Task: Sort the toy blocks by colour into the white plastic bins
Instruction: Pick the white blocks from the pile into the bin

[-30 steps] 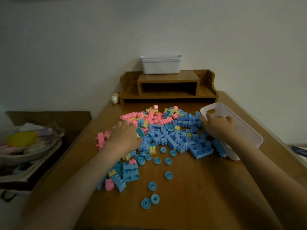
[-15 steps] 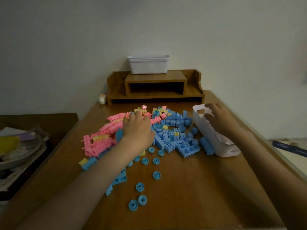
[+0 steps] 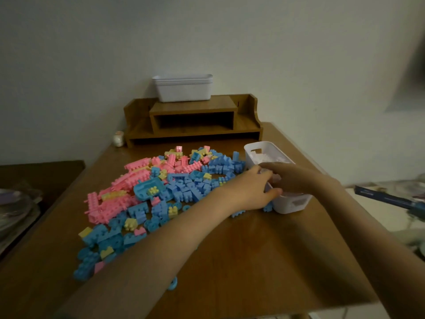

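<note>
**Spotter:** Your left grip (image 3: 253,189) has come off the pile and crossed to the white bin (image 3: 266,147). Its thumb presses the bin's near wall. The fingers are tucked under your other hand, so I cannot tell whether they carry a block.

**Operator:** And my right?

**Spotter:** Your right grip (image 3: 295,178) lies over the bin's top with its fingers curled over the rim, steadying it as it did half a second ago. The bin stands at the right of the tabletop (image 3: 253,261), just beside the blue blocks (image 3: 190,189) at the pile's edge.

**Operator:** What does that mean for the sorting?

**Spotter:** Probably you're dropping something in, or shifting the bin. Something pale lies inside, too blurred to name. Nearly everything is still loose: pink blocks (image 3: 138,178) on the heap's left, blue through the middle and front, yellow blocks (image 3: 131,224) scattered among them. The spare bins (image 3: 182,90) sit stacked on the wooden shelf (image 3: 193,107) at the back, and you'll likely need them for the other colours.
</note>
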